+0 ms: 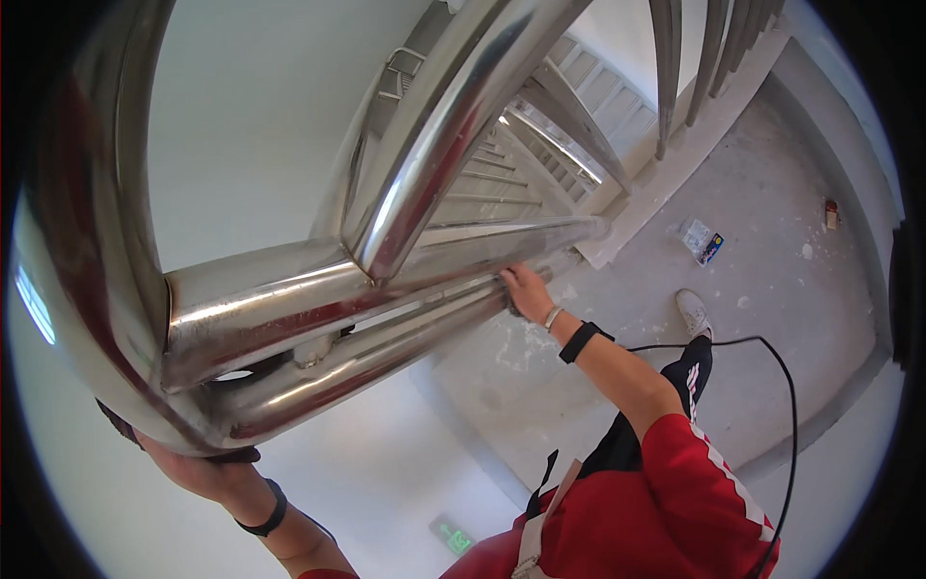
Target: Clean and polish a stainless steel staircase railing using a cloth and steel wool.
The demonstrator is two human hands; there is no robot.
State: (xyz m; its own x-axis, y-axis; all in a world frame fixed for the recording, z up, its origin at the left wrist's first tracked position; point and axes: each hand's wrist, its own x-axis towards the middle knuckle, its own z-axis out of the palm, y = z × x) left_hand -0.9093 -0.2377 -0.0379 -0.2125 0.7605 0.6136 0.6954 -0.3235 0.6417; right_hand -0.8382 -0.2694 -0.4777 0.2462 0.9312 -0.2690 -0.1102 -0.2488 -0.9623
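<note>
A shiny steel handrail (260, 299) fills the left and middle of the view, with a second thick tube (357, 367) running below it. At the lower left my left hand (193, 470) is cupped around the underside of the rail's curved end, its fingers mostly hidden. Dark, thin, cloth-like material (249, 454) shows between that hand and the metal. Farther along, my right hand (527, 292) is curled over the lower tube near its far end. A dark patch shows under its palm, too small to name. Both wrists wear black bands.
Upright steel bars (666, 77) and stair flights (603, 82) lie beyond the rail. On the grey, white-stained floor are a printed packet (702, 241) and a small reddish-brown box (830, 214). A black cable (793, 415) loops beside my right arm. A green exit sign (453, 534) is on the wall.
</note>
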